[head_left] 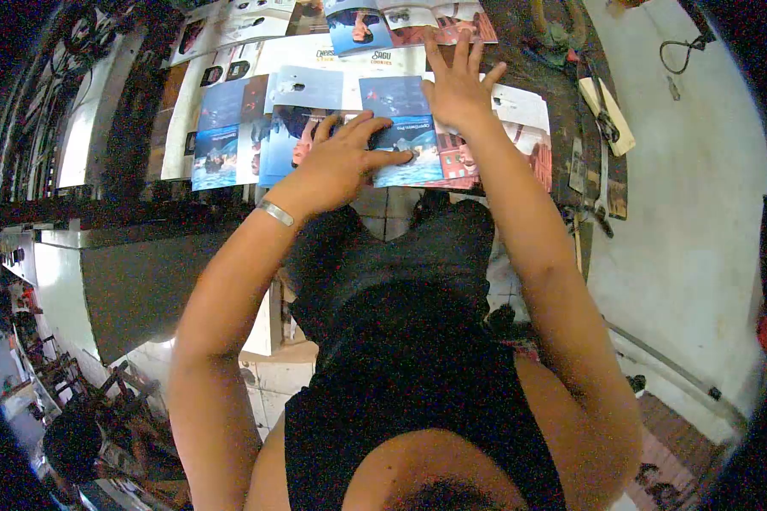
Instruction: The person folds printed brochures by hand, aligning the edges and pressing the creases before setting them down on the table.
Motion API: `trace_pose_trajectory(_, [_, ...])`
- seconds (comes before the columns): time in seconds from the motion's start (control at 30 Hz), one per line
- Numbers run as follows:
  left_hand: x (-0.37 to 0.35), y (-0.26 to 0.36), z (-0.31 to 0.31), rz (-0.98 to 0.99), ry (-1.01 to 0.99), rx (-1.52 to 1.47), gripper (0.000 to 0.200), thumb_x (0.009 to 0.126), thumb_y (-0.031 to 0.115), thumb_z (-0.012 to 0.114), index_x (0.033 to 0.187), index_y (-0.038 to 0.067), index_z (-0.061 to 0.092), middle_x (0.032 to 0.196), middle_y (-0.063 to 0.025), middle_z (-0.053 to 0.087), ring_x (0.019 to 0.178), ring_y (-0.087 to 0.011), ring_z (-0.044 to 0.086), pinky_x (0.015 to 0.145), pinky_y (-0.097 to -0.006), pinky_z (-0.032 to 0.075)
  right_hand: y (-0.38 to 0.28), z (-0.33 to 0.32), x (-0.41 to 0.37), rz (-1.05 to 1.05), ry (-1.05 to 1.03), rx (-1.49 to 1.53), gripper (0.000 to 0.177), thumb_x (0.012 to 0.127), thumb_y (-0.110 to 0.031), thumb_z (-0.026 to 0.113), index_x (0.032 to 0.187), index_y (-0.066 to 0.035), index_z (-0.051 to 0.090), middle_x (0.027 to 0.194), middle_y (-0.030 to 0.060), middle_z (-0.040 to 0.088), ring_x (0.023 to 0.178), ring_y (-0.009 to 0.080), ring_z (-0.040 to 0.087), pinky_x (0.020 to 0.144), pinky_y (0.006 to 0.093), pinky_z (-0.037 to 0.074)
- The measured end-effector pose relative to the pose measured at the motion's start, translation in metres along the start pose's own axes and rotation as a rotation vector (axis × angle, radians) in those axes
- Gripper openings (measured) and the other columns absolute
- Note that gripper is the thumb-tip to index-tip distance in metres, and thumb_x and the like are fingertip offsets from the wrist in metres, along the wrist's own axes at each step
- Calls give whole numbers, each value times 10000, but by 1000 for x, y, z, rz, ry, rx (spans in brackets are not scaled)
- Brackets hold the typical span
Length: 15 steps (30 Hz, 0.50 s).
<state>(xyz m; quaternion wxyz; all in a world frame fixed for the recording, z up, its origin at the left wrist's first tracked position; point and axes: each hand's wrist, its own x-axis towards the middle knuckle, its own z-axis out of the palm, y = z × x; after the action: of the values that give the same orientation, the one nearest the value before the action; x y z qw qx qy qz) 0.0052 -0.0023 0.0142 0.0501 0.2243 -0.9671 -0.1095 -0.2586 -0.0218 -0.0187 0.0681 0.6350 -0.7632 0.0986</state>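
Printed sheets with blue and red pictures lie over the workbench. My left hand [337, 170], with a silvery band at the wrist, rests with spread fingers across a blue printed sheet [409, 170] and the pile to its left. Farther right, my right hand [462, 94] lies with fingers stretched out over the upper part of the prints. Beside it sits a sheet with a reddish picture [533, 157]. At the left of the row is another blue printed sheet [217, 162]. Neither hand is closed around anything.
To the right, a wrench [603, 192] and a pale wooden piece [609, 115] with dark scissors-like tools lie on the bench. A large grey box-like cabinet [136, 285] stands at the left, below the bench edge. A pale wall [690, 187] is on the right.
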Motion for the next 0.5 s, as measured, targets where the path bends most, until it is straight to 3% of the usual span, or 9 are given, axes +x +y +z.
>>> trace_pose_trajectory(0.23, [3, -2, 6, -19, -19, -17, 672, 870, 111, 760, 1426, 472, 651, 1594, -74, 503, 1528, -322, 416, 1208, -656, 266, -3, -14, 9, 35, -132, -37, 896, 1014, -430, 631, 1716, -369, 78, 1759, 288, -18, 1622, 505, 18, 1169, 841, 66])
trace_pose_trajectory(0.5, [2, 1, -3, -31, -26, 34, 560, 940, 162, 703, 1412, 461, 663, 1549, -65, 531, 1485, -276, 453, 1177, -656, 293, -3, -52, -130, -161, -192, -23, 1060, 937, -300, 736, 1725, -262, 28, 1746, 300, 37, 1596, 549, 91, 1146, 846, 138])
